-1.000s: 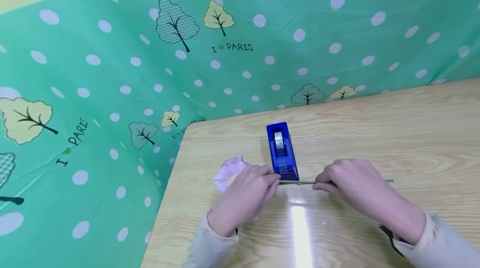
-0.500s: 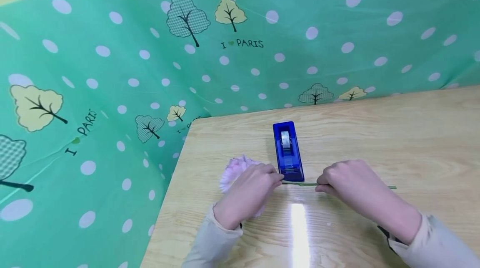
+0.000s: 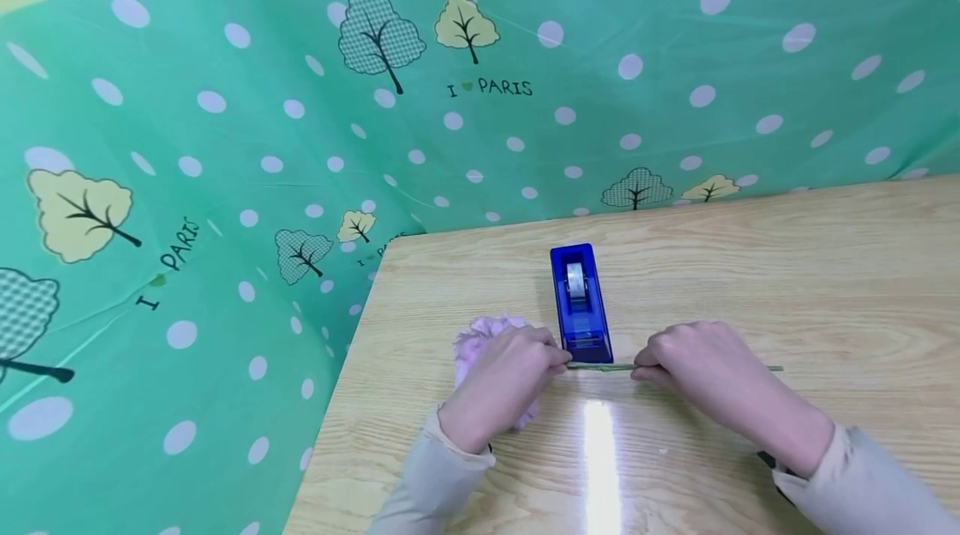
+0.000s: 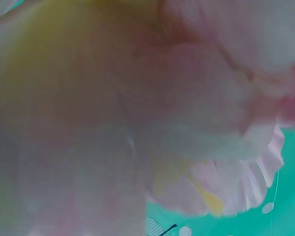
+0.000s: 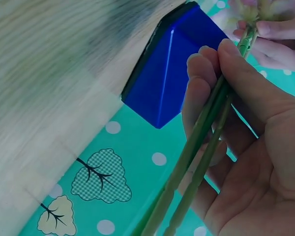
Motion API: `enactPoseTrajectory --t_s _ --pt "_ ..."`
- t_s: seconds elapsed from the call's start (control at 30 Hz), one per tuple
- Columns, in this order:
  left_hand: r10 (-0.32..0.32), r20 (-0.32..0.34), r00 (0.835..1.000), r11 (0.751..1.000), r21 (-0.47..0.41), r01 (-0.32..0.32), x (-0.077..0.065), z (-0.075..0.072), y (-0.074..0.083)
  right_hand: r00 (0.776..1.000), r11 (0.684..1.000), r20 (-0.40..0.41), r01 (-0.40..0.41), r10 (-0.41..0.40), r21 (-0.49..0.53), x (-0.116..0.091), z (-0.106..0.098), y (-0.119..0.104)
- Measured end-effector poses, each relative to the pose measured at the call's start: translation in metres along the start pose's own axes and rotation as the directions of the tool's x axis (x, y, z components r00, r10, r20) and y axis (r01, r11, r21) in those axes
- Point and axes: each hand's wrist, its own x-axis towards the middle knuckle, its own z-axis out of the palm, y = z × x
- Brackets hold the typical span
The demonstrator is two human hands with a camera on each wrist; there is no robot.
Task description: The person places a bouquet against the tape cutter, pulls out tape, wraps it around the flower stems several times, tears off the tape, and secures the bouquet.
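Indoor room, perhaps home: printed cloth point(image 3: 420, 128), table point(image 3: 810, 285)

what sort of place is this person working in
Probably an indoor craft spot: a wood-grain table beside green tree-print sheeting, with a blue tape dispenser on it and flowers held by their stems.
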Motion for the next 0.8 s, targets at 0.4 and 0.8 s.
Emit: enactPoseTrajectory --t_s 0.4,0.8 --pt "-0.018 -0.033 0.999 0.999 -0.031 0.017 0.0035 0.0057 -0.0014 1.0 0.999 -0.019 -0.008 0.009 0.036 0.0001 0.0007 0.0029" --pt "0.013 0.012 1.0 1.0 -0.017 -0.013 0.0031 0.0079 -0.0019 1.0 1.0 -0.012 -0.018 0.018 0.016 0.0001 0.0037 0.0052"
